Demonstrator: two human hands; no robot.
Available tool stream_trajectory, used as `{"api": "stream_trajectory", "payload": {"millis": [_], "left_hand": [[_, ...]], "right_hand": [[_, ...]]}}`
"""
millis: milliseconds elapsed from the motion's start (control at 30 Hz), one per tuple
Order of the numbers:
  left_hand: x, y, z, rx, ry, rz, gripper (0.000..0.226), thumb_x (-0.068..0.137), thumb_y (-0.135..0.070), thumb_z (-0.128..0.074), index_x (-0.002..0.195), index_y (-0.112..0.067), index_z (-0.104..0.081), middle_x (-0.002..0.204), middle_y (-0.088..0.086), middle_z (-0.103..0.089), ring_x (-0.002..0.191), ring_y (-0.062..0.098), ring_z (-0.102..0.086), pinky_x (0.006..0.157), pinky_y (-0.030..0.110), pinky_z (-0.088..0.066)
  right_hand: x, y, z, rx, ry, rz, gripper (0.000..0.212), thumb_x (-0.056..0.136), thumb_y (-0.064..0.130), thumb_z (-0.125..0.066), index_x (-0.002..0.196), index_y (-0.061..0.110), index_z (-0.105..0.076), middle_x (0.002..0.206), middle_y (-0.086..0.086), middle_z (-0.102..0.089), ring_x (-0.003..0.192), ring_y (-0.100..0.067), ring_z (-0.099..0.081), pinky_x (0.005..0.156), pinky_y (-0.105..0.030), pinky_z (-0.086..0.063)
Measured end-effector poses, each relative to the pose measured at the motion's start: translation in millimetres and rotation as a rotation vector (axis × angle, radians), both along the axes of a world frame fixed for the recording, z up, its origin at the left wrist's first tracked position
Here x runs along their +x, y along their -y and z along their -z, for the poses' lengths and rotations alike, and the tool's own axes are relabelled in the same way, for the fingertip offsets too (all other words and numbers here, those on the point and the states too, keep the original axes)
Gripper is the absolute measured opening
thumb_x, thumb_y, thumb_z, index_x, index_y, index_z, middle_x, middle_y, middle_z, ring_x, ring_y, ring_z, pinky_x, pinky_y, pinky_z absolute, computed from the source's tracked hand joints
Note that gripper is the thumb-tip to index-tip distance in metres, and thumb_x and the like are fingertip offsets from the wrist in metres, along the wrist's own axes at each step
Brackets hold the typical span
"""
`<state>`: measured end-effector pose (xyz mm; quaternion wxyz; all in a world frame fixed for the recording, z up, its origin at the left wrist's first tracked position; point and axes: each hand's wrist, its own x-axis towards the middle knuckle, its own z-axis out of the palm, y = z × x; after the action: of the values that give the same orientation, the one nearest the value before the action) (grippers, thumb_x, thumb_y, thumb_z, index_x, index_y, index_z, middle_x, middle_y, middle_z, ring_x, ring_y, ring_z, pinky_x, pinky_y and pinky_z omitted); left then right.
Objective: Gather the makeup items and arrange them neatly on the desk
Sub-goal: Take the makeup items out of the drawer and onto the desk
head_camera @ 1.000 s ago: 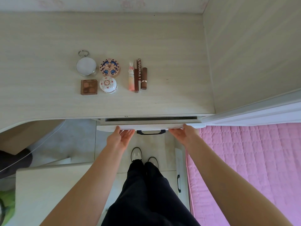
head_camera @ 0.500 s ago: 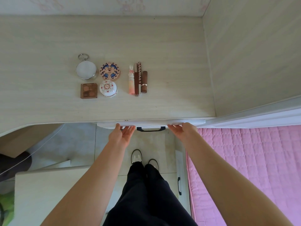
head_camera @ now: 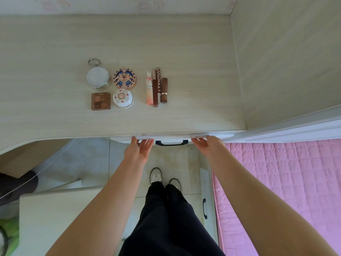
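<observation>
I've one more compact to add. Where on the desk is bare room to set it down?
Bare desk lies right of the row of tubes up to the side panel, along the back behind everything, and left of the round tin and brown palette. Only a narrow gap separates the white compact from the tubes. The four cases sit crowded.

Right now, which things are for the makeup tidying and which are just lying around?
For the job: silver round tin, blue patterned compact, white compact, brown palette, bunny tube, three brown lip tubes, all on the desk; left hand and right hand pressing the drawer front.
Just lying about: pink quilt, low white cabinet.
</observation>
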<state>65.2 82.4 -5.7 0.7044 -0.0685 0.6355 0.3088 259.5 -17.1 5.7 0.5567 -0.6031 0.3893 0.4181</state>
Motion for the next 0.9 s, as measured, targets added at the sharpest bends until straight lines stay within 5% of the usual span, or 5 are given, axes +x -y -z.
{"api": "stream_trajectory", "payload": {"millis": [267, 367, 467, 667, 900], "left_hand": [[4.2, -5.7, 0.3, 0.002, 0.066, -0.005, 0.033, 0.102, -0.017, -0.045, 0.130, 0.000, -0.045, 0.131, 0.024, -0.052, 0.119, 0.040, -0.054, 0.091, 0.050, -0.049], [2.4, -1.3, -1.9, 0.001, 0.060, 0.022, 0.021, 0.101, -0.013, -0.045, 0.116, 0.001, -0.050, 0.129, 0.022, -0.054, 0.118, 0.039, -0.055, 0.087, 0.045, -0.050], [-1.4, 5.1, -3.3, 0.025, 0.005, 0.118, 0.022, 0.099, -0.009, -0.048, 0.118, 0.002, -0.051, 0.125, 0.021, -0.058, 0.111, 0.038, -0.060, 0.083, 0.041, -0.052], [-5.4, 22.5, -11.5, 0.197, -0.181, 0.556, 0.026, 0.097, -0.015, -0.051, 0.120, -0.004, -0.054, 0.111, 0.012, -0.066, 0.101, 0.027, -0.065, 0.076, 0.032, -0.053], [-8.0, 52.6, -16.3, 0.638, -0.581, 1.237, 0.017, 0.095, -0.021, -0.051, 0.104, -0.017, -0.065, 0.109, 0.002, -0.069, 0.092, 0.016, -0.061, 0.081, 0.032, -0.048]], "right_hand": [[13.7, 1.8, 33.7, 0.129, -0.077, 0.025, 0.047, 0.103, 0.014, -0.014, 0.150, 0.010, -0.020, 0.151, -0.020, -0.031, 0.133, -0.042, -0.039, 0.106, -0.055, -0.036], [9.3, 7.1, 36.2, 0.135, -0.004, -0.191, 0.044, 0.101, 0.013, -0.029, 0.145, 0.008, -0.029, 0.145, -0.016, -0.040, 0.118, -0.035, -0.052, 0.062, -0.040, -0.059], [7.5, 12.1, 31.4, 0.127, 0.032, -0.303, 0.043, 0.098, 0.009, -0.036, 0.141, 0.004, -0.035, 0.137, -0.015, -0.048, 0.102, -0.028, -0.059, 0.060, -0.036, -0.055], [-1.1, 31.9, 13.9, -0.021, 0.234, -0.600, 0.040, 0.091, 0.007, -0.049, 0.131, 0.005, -0.047, 0.104, -0.007, -0.055, 0.083, -0.020, -0.057, 0.069, -0.031, -0.052], [-28.0, 77.3, -10.3, -0.274, 0.710, -1.217, 0.037, 0.097, 0.013, -0.039, 0.131, 0.008, -0.050, 0.114, -0.007, -0.062, 0.086, -0.019, -0.058, 0.057, -0.018, -0.039]]}}
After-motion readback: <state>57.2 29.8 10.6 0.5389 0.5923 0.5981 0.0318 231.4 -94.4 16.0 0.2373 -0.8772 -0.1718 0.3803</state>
